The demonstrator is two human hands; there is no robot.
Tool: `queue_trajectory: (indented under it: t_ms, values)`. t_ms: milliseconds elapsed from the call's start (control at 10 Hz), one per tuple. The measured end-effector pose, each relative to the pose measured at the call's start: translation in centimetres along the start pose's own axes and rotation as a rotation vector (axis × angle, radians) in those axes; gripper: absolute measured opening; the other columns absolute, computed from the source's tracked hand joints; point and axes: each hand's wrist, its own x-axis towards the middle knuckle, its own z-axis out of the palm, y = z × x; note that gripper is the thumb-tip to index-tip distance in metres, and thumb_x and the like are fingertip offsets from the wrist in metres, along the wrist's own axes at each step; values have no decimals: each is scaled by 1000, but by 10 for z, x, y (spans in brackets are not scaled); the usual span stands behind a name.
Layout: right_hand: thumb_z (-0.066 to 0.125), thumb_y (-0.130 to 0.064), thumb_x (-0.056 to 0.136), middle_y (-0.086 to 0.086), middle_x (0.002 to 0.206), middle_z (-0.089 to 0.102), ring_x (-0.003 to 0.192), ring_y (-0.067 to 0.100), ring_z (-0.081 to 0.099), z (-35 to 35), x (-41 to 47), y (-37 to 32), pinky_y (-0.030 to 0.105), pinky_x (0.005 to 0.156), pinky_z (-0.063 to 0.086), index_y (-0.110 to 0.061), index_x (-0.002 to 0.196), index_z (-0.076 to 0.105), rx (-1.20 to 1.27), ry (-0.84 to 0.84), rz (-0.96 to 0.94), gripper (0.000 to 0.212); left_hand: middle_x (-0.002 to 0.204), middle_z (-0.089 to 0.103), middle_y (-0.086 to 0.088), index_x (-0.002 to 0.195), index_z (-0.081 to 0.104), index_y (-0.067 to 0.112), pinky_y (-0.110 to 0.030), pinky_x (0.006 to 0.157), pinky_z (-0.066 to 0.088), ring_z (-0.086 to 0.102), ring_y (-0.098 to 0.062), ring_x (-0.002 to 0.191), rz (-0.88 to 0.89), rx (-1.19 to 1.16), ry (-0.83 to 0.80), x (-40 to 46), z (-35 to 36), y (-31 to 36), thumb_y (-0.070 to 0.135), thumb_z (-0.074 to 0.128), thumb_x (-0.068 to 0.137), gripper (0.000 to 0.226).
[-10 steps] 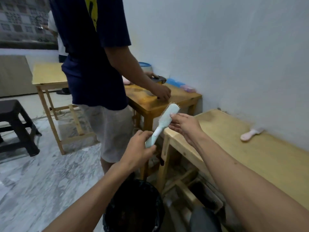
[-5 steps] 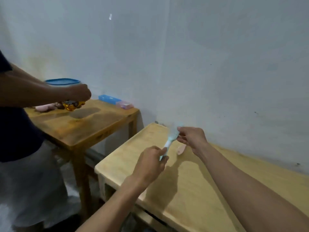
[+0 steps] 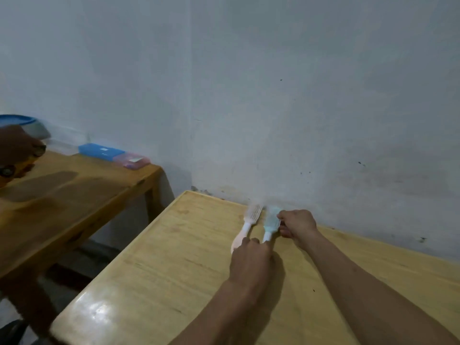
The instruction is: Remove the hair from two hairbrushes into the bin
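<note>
A light blue hairbrush [image 3: 270,223] lies on the pale wooden table [image 3: 189,267] close to the wall, head pointing away from me. Right beside it on the left lies a pink hairbrush [image 3: 246,226], parallel to it. My left hand [image 3: 250,262] holds the end of the blue brush's handle and partly covers the pink brush's handle end. My right hand [image 3: 297,225] touches the right side of the blue brush's head with its fingertips. The bin is out of view.
A darker wooden table [image 3: 74,192] stands to the left, with a gap between the two tables. On it lie a blue box [image 3: 100,151] and a pink box [image 3: 133,161] by the wall. Another person's hand [image 3: 15,145] holds a yellow toy at the far left.
I have carried the blue brush from above the bin over to the table and set it down beside the pink brush. My view turned right, away from the bin and the standing person.
</note>
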Motion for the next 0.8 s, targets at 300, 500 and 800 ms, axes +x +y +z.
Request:
queue_trajectory:
  t_ms: [300, 500, 800]
  values:
    - [68, -19, 88, 12, 72, 77, 66, 30, 77, 7, 14, -2, 42, 77, 65, -8, 67, 71, -136, 81, -66, 24, 47, 56, 5, 65, 74, 26, -24, 42, 17, 54, -11, 43, 59, 157, -86, 18, 12, -2, 25, 92, 44, 28]
    - [64, -20, 89, 15, 75, 78, 61, 30, 75, 8, 16, -1, 32, 63, 58, -2, 70, 72, -180, 95, -56, 27, 45, 54, 5, 62, 72, 25, -24, 43, 17, 53, -10, 41, 117, 142, -52, 21, 12, -1, 26, 92, 43, 28]
    - [64, -21, 91, 8, 57, 60, 52, 26, 57, -5, 11, 0, 41, 63, 51, -10, 63, 60, -207, -57, -51, 30, 95, 69, 0, 112, 71, 19, -30, 61, 51, 66, -21, 84, 152, -82, 51, 5, 6, -7, 35, 53, 89, 33]
